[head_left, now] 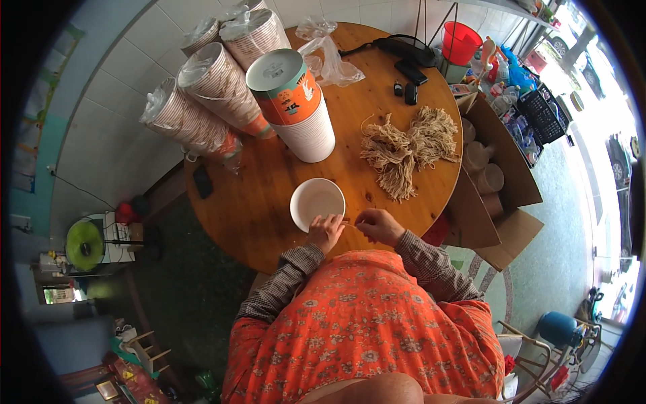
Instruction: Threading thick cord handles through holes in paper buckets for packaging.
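Note:
An open white paper tub (301, 204) stands near the front of the round wooden table. My left hand (325, 232) is closed at its near right rim, with fingers over the edge. Just right of the tub, my right hand (380, 227) is closed in a pinch. Something thin and brownish shows between the two hands, too small to name. Behind the tub rises a tall stack of white paper tubs (306, 131), topped by an upside-down orange and green one (289, 101). Bundles of beige string (410, 148) lie to the right.
Bagged stacks of paper tubs (219, 84) lean at the back left. A clear plastic bag (330, 57), a black pouch (404, 48) and a phone (411, 72) lie at the back. An open cardboard box (501, 182) with tubs stands right of the table (249, 215).

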A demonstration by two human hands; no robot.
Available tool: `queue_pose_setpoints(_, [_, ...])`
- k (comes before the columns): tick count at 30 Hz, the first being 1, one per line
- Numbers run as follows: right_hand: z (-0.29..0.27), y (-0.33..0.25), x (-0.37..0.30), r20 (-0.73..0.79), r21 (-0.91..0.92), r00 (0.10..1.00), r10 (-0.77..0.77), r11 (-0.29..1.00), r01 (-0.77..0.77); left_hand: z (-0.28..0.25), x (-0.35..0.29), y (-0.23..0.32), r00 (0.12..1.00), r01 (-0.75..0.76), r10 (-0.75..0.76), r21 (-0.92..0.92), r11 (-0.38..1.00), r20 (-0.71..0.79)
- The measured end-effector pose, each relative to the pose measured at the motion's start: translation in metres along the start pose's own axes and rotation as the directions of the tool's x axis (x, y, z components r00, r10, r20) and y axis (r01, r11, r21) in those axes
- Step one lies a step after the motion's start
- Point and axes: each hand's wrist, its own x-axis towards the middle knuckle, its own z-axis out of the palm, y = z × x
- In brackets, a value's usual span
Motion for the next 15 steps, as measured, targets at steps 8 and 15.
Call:
queue_pose_setpoints(8, [0.018,-0.012,0.01,-0.026,0.058,0.997,-0.078,0.995,0.079,0.01,-0.019,0.0,0.981,0.193,-0.187,-0.203,0.96,0.051])
queue_pose_setpoints(15, [0.003,-0.047,-0.003,0.071,0.107,0.997,-0.003,0.994,-0.005,0.015,-0.028,-0.006,0.999,0.006,-0.014,-0.189,0.982,-0.037])
